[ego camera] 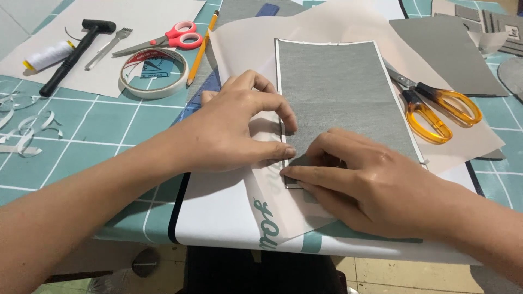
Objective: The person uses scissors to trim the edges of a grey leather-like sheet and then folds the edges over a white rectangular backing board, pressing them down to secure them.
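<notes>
Here, nearest the camera, the right hand lies flat on the near left corner of a grey rectangular sheet, its fingers pressed together and pointing left along the sheet's near edge. Just left of it, the left hand arches over the same corner, fingers spread, with the tips of thumb and forefinger pressing down on the sheet's left edge and on the translucent paper beneath. Neither hand grips anything; both only press. The grey sheet runs away from the hands toward the far side, resting on that paper over the teal gridded surface. To the right lie orange-handled scissors. Farther left sit a roll of tape, a yellow pencil, red-handled scissors, a black hammer and a spool of white thread.
</notes>
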